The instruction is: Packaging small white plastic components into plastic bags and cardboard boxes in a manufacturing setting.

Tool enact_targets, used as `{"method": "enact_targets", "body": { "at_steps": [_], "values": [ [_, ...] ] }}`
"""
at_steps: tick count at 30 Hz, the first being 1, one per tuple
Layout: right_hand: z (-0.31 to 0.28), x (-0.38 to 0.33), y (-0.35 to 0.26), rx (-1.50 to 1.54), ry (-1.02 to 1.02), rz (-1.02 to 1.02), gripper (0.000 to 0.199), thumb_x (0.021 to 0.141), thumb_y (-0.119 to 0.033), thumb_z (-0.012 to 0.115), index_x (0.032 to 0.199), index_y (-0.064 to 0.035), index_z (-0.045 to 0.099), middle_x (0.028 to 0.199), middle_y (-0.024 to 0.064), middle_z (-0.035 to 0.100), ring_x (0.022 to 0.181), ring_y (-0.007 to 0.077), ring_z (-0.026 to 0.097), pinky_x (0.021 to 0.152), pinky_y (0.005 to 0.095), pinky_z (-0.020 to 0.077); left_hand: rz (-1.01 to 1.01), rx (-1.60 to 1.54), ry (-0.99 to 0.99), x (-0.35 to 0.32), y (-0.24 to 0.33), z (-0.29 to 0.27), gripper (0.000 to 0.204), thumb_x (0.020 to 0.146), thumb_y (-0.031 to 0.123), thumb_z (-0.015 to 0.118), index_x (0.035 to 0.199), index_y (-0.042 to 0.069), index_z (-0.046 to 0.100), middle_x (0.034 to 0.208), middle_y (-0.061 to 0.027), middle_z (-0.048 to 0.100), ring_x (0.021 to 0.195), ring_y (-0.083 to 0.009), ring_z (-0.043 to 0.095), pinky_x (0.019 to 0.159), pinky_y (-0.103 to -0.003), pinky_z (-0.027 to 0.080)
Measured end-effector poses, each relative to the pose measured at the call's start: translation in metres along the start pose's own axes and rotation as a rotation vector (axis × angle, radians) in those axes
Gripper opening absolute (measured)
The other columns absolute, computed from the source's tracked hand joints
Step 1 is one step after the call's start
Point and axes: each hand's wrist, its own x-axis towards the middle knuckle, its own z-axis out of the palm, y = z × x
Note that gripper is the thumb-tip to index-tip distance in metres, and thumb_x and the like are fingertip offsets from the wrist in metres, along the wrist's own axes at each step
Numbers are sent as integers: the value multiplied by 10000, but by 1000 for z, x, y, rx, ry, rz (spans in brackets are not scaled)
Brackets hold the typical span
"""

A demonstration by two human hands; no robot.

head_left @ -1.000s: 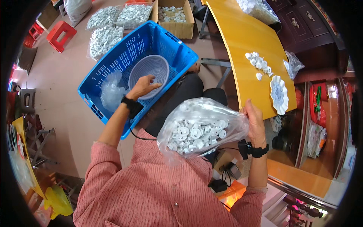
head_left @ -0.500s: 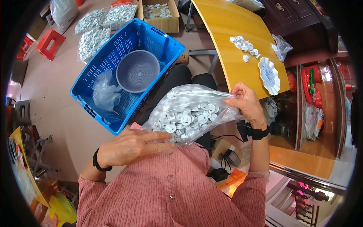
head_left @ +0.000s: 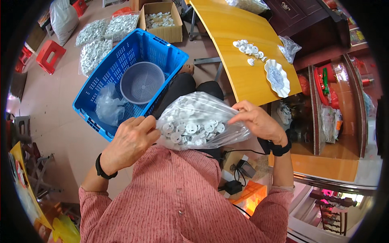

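Note:
On my lap rests a clear plastic bag with many small round white plastic pieces inside. My left hand is closed at the bag's left edge, its fingers curled on the film. At the other side my right hand pinches the bag's right end between thumb and fingers. The film between the hands is drawn out and creased, and the pieces lie toward the left and middle of it.
Beyond my knees stands a blue plastic crate holding a grey round basin and a crumpled clear bag. A yellow table at right carries loose white pieces and a scalloped white dish. Filled bags and a cardboard box lie behind.
My left hand has moved up from under the bag's near edge to its left edge and closed there. The right hand has shifted slightly lower, still on the bag.

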Motion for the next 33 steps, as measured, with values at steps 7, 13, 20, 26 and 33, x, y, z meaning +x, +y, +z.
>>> {"method": "enact_targets", "body": {
  "at_steps": [7,13,20,26,33],
  "values": [
    [-7,-8,-23,-189,-84,139,139,675,38,518,713,-15,640,830,127,619,777,274,596,701,320,459,84,-232,413,26,0,-19,295,654,-119,647,896,45,683,799,-67,549,652,-206,604,550,-296,503],
    [-42,-23,-44,403,290,340,188,768,16,452,693,10,624,751,53,639,674,147,564,641,265,438,85,-486,540,69,-25,-61,247,726,-106,616,910,39,696,817,-51,618,757,-186,639,657,-287,509],
    [-97,-56,-67,593,643,222,185,732,66,443,722,49,627,858,128,655,803,176,596,780,257,451,80,-996,617,162,-18,-106,164,859,-5,640,1015,-55,659,832,-105,679,762,-173,692,738,-265,576],
    [-108,-67,-28,802,852,219,201,815,40,482,913,82,652,934,124,665,834,157,612,822,275,482,179,-1185,500,252,13,-104,192,886,-9,606,1070,-51,640,1008,-148,664,852,-217,699,794,-297,582],
    [-86,-74,38,794,779,257,298,845,-57,660,1111,71,621,1019,86,642,933,156,595,859,281,454,67,-1202,347,333,10,-69,226,885,-41,577,1105,-82,612,933,-148,652,813,-216,695,773,-310,598]
  ]
}}
